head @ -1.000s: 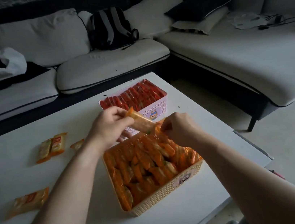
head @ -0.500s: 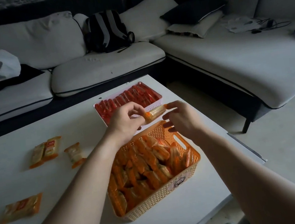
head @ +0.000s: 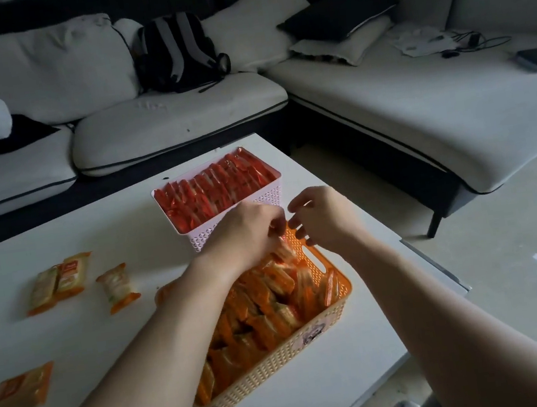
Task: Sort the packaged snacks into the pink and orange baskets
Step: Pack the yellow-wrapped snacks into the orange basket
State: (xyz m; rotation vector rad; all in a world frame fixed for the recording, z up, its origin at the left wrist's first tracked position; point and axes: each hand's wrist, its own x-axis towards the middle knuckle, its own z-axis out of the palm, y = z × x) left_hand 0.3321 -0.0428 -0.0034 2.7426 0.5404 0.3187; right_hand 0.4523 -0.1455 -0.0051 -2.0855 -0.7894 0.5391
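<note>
Left grip (head: 247,234) pinches an orange packet (head: 284,252) at the orange basket's (head: 283,367) far end; right grip (head: 326,219) hovers just beside it, fingers loosely apart.
Just beyond both stands the pink basket (head: 206,239) of red packets (head: 213,190) on the white desk (head: 89,339); loose packets (head: 118,288) lie well left, and a pale sofa (head: 402,108) with a backpack (head: 176,50) is behind.

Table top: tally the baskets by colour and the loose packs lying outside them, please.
Pink basket: 1
Orange basket: 1
Loose orange packs in plain view: 4
Total: 6
Orange bit by the left forearm: too hidden to count.
</note>
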